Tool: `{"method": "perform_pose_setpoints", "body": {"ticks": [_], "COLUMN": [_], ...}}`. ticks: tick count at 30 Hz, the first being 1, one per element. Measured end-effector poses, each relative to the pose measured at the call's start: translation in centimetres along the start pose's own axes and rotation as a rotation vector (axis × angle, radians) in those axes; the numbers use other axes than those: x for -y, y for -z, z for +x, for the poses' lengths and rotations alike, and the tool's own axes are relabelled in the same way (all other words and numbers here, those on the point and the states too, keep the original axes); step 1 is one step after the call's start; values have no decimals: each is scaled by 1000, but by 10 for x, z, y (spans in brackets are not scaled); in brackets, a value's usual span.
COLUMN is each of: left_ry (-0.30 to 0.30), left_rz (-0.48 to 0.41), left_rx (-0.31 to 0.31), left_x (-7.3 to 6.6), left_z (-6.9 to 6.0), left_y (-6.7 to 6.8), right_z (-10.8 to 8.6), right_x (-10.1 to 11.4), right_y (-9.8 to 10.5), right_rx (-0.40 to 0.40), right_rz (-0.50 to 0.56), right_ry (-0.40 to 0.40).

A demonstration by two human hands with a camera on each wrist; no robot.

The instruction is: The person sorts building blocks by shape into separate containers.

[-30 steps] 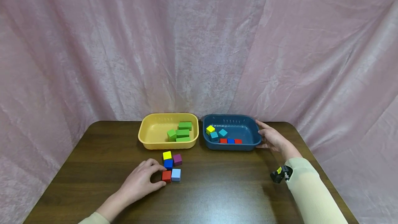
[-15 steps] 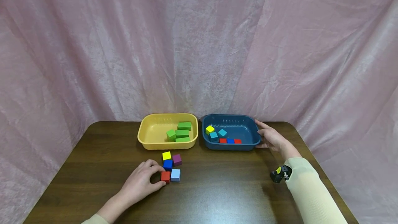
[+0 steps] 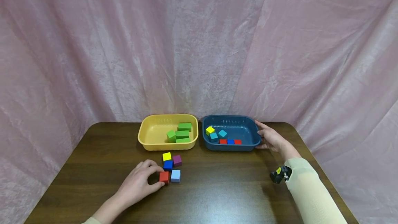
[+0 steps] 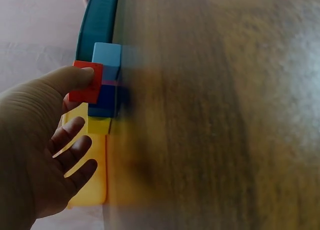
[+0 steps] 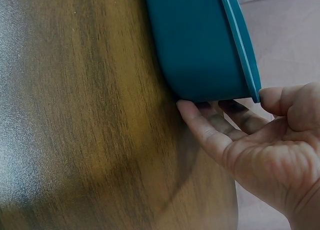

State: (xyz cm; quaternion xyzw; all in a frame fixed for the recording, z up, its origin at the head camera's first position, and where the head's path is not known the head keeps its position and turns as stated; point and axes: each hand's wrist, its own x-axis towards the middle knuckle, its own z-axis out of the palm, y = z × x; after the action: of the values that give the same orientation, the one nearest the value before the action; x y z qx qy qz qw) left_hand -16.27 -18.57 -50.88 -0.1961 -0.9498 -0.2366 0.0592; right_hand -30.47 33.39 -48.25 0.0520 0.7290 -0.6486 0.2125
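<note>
My left hand [image 3: 136, 183] pinches a red cube [image 3: 164, 177] between thumb and index finger; the left wrist view shows the thumb on the red cube [image 4: 89, 90], other fingers spread. Close by on the table lie a light blue cube [image 3: 175, 176], a dark blue cube [image 3: 168, 165], a yellow cube [image 3: 167, 156] and a purple cube [image 3: 177, 160]. My right hand [image 3: 273, 141] touches the right end of the blue tray [image 3: 231, 147]. In the right wrist view, the fingers of the right hand [image 5: 270, 140] rest against the tray's end wall [image 5: 210, 75], fairly straight.
A yellow tray [image 3: 168, 147] with several green blocks [image 3: 182, 134] stands left of the blue tray. Inside the blue tray are two teal cubes [image 3: 213, 137], a yellow cube [image 3: 210, 131], two red blocks and a blue block [image 3: 230, 141]. A pink curtain [image 3: 199, 44] hangs behind the table.
My left hand has drawn the red cube slightly left, widening the gap to the light blue cube. The right hand has stayed at the blue tray.
</note>
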Motion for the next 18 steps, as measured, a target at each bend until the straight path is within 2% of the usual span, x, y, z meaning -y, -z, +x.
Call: {"method": "perform_pose_setpoints", "body": {"ticks": [18], "left_ry": [-18], "left_rz": [-34], "left_rx": [-36], "left_x": [-15], "left_z": [11], "left_y": [15], "right_z": [0], "right_x": [-1], "right_y": [0], "right_rx": [4], "right_rz": [-4], "right_ry": [5]}}
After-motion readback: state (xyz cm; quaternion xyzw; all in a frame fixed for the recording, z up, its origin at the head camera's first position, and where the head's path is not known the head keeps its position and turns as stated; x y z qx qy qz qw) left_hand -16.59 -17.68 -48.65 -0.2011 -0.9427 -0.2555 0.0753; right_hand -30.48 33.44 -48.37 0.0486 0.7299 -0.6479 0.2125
